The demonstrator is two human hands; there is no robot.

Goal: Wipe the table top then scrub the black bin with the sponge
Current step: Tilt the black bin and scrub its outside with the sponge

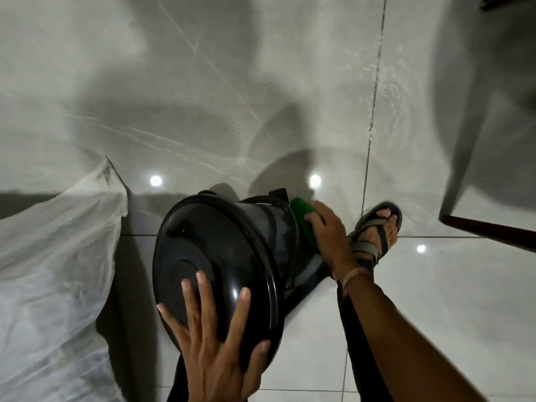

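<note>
Head view: left hand (214, 340) is lying flat and spread on the tipped black bin (220, 256) lid, bracing it on the floor; right hand (327, 230) is pressing the green sponge (303, 216) against its side (advice: short firm strokes, rotating bin gradually).

Black bin (269, 227) tipped on its side on glossy tiled floor (203, 82), left hand (214, 343) spread flat against its lid (214, 262), right hand (330, 236) pressing green sponge (301, 216) to the bin's wall, sandalled foot (377, 230) just beside, clear plastic sheet (55, 256) at left, dark furniture leg (490, 230) at right.
</note>
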